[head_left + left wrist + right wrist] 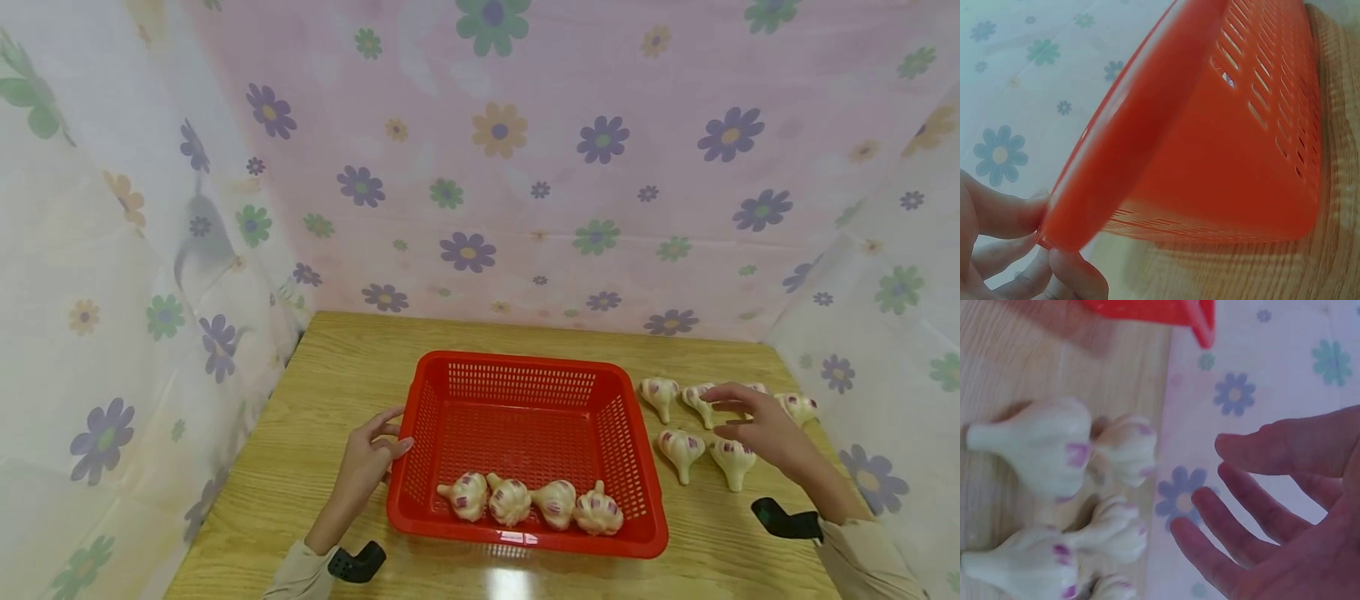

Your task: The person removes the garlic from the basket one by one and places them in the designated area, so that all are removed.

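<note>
A red plastic basket (651, 508) with slotted walls stands on the table. My left hand (367, 457) grips its left rim, thumb on one side and fingers on the other; in the left wrist view the pinched rim (1129, 131) fills the middle. Inside, along the near wall, several garlic bulbs (557, 505) lie in a row. To the right of the basket my right hand (768, 425) hovers over more garlic bulbs (681, 450), its fingers spread and nothing held. The right wrist view shows those garlic bulbs (1047, 447) beside the loosely bent fingers (1260, 506).
The wooden table (330, 367) ends at a flowered cloth (525, 275) at the back and on both sides. Loose bulbs sit in two rough rows at the right, close to the basket's right wall. A black wrist device (786, 521) is on the right forearm.
</note>
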The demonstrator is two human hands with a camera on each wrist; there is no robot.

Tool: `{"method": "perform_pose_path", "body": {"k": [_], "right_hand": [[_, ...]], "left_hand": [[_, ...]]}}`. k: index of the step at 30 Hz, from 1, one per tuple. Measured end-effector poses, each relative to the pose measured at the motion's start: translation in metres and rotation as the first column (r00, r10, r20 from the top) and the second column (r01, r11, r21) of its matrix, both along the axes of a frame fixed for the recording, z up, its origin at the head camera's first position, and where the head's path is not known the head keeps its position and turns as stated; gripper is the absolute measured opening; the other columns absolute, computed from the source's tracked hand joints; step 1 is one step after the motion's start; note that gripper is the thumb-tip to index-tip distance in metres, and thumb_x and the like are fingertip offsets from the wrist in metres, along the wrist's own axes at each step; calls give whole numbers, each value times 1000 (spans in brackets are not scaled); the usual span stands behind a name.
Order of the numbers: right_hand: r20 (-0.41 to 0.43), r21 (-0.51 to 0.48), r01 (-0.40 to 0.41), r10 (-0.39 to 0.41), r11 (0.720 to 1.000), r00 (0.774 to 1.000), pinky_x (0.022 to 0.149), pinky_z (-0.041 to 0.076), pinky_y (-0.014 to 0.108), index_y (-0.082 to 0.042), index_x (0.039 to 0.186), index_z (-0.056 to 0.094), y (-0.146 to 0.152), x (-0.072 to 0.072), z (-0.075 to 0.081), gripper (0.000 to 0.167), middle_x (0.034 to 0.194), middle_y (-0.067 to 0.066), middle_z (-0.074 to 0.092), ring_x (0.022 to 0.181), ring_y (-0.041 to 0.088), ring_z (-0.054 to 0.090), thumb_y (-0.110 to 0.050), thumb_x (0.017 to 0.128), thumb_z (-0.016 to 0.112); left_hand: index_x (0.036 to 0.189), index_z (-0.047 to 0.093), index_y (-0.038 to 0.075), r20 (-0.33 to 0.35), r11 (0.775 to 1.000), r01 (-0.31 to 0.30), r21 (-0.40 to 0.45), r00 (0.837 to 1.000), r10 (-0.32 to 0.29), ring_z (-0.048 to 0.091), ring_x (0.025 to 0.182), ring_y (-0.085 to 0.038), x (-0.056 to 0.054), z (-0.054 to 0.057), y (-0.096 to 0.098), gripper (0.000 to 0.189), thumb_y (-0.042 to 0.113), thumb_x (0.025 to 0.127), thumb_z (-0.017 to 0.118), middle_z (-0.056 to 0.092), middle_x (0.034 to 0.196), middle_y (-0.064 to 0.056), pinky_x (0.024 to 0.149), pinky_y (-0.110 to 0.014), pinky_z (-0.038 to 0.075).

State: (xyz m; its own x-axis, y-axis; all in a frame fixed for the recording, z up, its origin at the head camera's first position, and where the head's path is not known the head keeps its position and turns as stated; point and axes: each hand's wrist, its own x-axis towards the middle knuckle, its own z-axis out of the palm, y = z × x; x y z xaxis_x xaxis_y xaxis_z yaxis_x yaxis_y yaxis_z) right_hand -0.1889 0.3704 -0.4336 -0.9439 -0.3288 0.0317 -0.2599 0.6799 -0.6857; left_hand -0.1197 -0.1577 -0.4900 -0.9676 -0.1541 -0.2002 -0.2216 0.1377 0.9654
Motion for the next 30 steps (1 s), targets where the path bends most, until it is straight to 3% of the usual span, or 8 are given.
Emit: {"method": "perform_pose_path", "body": {"k": [2, 4, 13, 20, 26, 30], "right_hand": [[-14, -46, -52, 52, 998, 999, 69, 54, 26, 1, 117, 56, -10, 0, 3, 34, 119, 4, 56, 102, 4, 56, 3, 84, 65], [-29, -75, -101, 99, 992, 995, 71, 54, 25, -1, 116, 57, -20, 0, 7, 32, 115, -1, 57, 98, -8, 52, 3, 85, 64], [1, -156, -219, 222, 963, 975, 75, 53, 27, -6, 115, 58, -62, 0, 21, 26, 115, 12, 57, 100, 7, 59, -4, 89, 63], [94, -211, -260, 284, 942, 954, 75, 54, 31, -5, 116, 56, -91, 0, 22, 26, 116, 18, 55, 102, 30, 58, -7, 91, 63], [118, -190, -338, 363, 922, 924, 77, 53, 31, -6, 115, 55, -107, -3, 13, 27, 114, 13, 55, 99, 26, 59, -8, 90, 64], [183, -174, -368, 397, 914, 900, 77, 53, 31, -10, 113, 56, -114, -3, 6, 28, 112, 10, 56, 98, 27, 59, -15, 88, 67]], "left_hand": [[130, 57, 17, 2, 1000, 1, 1, 1000, -1, 57, 57, -22, 0, 1, 0, 47, 6, 85, 67, 61, 100, -12, 43, -33, 49], [130, 57, 18, 7, 1000, -1, 4, 1000, 1, 57, 57, -21, 0, 1, 0, 47, 6, 85, 67, 61, 101, -12, 42, -33, 49], [130, 57, 15, 5, 1000, -6, 8, 1000, 6, 57, 57, -20, 0, 2, 0, 47, 4, 85, 67, 60, 101, -13, 42, -32, 49], [129, 58, 15, -11, 1000, -1, 10, 1000, 1, 52, 52, -18, 1, 3, 1, 47, 5, 85, 68, 61, 99, -14, 40, -29, 46], [130, 58, 15, -15, 1000, 0, 15, 1000, 0, 54, 54, -17, 0, 3, 1, 47, 5, 85, 68, 61, 98, -14, 39, -29, 46], [131, 56, 14, -18, 1000, 2, 22, 1000, -2, 55, 54, -18, 1, 3, 1, 48, 5, 85, 67, 61, 99, -14, 39, -30, 46]]}}
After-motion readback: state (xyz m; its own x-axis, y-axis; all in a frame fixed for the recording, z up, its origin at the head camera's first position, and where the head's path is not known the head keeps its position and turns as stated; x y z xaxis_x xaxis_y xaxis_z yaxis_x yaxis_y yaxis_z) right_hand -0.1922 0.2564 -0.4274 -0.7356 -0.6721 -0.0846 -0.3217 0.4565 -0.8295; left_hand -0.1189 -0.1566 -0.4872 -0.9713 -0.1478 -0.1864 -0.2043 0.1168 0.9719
